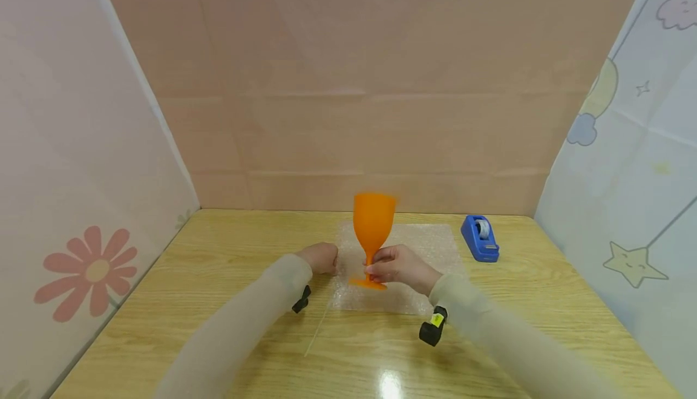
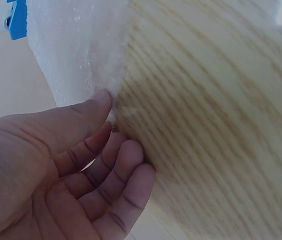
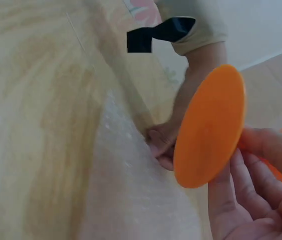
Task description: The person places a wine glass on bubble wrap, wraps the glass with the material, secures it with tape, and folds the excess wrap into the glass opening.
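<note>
An orange goblet (image 1: 373, 220) stands upright in the air over a sheet of bubble wrap (image 1: 403, 299). My right hand (image 1: 400, 267) pinches its stem between thumb and fingers, just above the round foot. In the right wrist view the underside of the goblet's foot (image 3: 209, 127) faces the camera, and most of the bowl is out of frame. At the left edge of the bubble wrap (image 2: 81, 45), my left hand (image 2: 76, 165) pinches the sheet between thumb and index finger, its other fingers curled below.
A blue tape dispenser (image 1: 480, 239) with a roll of tape stands at the back right, beside the bubble wrap. The wooden table (image 1: 229, 241) meets a pinkish backdrop behind and patterned cloth walls at both sides. A black wrist camera (image 1: 432, 326) hangs under the right sleeve.
</note>
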A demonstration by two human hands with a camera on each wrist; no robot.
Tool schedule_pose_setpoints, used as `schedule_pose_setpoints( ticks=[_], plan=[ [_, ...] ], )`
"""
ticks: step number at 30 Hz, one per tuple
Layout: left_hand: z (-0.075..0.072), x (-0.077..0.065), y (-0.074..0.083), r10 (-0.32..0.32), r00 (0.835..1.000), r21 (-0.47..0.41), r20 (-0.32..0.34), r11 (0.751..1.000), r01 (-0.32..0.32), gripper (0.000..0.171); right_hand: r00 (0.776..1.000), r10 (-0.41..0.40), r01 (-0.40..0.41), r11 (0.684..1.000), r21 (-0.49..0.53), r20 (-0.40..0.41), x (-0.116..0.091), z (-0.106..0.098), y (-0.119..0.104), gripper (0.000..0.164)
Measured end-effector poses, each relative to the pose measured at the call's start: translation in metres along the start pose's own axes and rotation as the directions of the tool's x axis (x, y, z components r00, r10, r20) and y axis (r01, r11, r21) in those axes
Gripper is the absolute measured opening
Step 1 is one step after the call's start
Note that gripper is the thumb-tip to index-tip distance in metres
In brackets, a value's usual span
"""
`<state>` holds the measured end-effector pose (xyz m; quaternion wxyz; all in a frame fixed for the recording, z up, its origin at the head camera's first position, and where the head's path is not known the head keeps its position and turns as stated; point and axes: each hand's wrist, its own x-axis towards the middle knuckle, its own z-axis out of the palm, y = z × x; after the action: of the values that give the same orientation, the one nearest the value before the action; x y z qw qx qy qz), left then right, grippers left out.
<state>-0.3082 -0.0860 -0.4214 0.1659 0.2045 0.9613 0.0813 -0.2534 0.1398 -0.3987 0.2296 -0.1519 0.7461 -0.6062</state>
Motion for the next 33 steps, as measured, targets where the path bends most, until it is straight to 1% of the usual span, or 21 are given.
schedule_pose_setpoints(
  ticks=[2, 4, 7, 10, 13, 17, 21, 29, 33],
  plan=[
    [0.000, 0.000, 0.000, 0.010, 1.000, 0.005, -0.011, 1.000, -0.010, 0.019, 0.999, 0.021, -0.022, 0.999, 0.039, 0.034, 0.002, 0.005, 0.006, 0.038],
    [-0.001, -0.001, 0.001, 0.018, 1.000, 0.010, -0.021, 1.000, -0.018, 0.019, 0.998, 0.034, -0.038, 0.996, 0.080, 0.051, 0.004, 0.009, 0.013, 0.036],
    [-0.001, -0.001, 0.001, 0.025, 0.999, 0.011, -0.029, 1.000, -0.025, 0.018, 0.997, 0.041, -0.050, 0.991, 0.128, 0.070, 0.009, 0.011, 0.021, 0.027],
    [-0.002, -0.001, 0.001, 0.028, 0.999, 0.004, -0.032, 1.000, -0.028, 0.018, 0.995, 0.039, -0.052, 0.988, 0.147, 0.094, 0.013, 0.013, 0.028, 0.015],
    [-0.002, 0.000, 0.000, 0.027, 0.999, 0.006, -0.028, 1.000, -0.027, 0.018, 0.992, 0.047, -0.067, 0.984, 0.167, 0.121, 0.015, 0.014, 0.034, 0.012],
    [-0.001, 0.001, -0.001, 0.033, 0.999, 0.002, -0.028, 0.999, -0.033, 0.019, 0.989, 0.063, -0.085, 0.981, 0.173, 0.133, 0.017, 0.016, 0.038, 0.013],
    [-0.002, 0.000, -0.001, 0.040, 0.999, -0.005, -0.029, 0.999, -0.040, 0.019, 0.989, 0.089, -0.107, 0.982, 0.158, 0.118, 0.018, 0.017, 0.039, 0.011],
    [-0.003, -0.003, -0.001, 0.023, 1.000, 0.004, -0.018, 1.000, -0.023, 0.018, 0.986, 0.141, -0.153, 0.977, 0.147, 0.091, 0.019, 0.018, 0.039, 0.011],
    [-0.002, -0.002, -0.002, 0.019, 1.000, 0.009, -0.011, 1.000, -0.019, 0.018, 0.983, 0.159, -0.170, 0.977, 0.128, 0.094, 0.020, 0.018, 0.038, 0.012]
  ],
)
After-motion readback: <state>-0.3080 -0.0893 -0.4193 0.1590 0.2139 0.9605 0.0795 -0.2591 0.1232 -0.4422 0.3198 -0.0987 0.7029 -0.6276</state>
